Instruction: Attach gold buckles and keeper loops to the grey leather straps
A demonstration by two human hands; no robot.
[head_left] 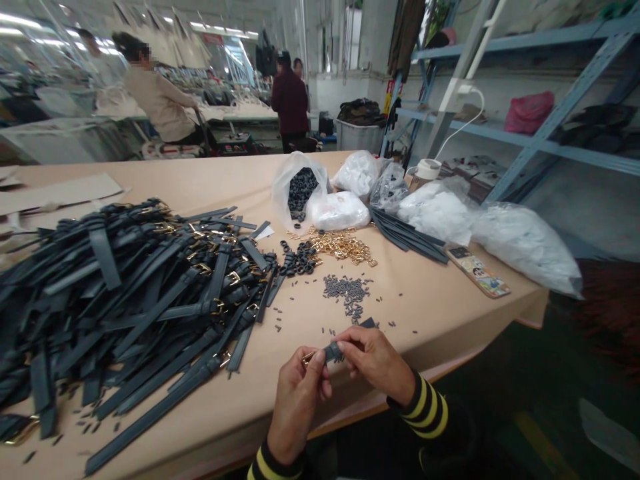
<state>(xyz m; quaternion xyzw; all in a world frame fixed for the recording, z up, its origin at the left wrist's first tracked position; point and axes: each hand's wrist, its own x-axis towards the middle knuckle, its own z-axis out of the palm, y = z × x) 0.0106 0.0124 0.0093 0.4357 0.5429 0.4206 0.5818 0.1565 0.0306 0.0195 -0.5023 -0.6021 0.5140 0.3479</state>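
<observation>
Near the front edge of the table, both hands hold one dark leather strap [332,352] with a gold buckle [308,358] at its left end. My left hand [299,395] is closed around the buckle end, thumb on top. My right hand [376,357] pinches the strap just beside it; part of the strap is hidden behind the fingers. Just beyond the hands lie small dark cylindrical pieces [347,289], a heap of gold buckle parts [345,244] and black loops [301,259]. A large pile of dark buckled straps [150,287] spreads to the left.
An open plastic bag [280,187] of black loops stands at the back, beside filled white bags [340,211]. Loose dark strips [407,235] and a phone in a patterned case [479,272] lie right. Blue shelving [545,133] stands beyond; people work in the background.
</observation>
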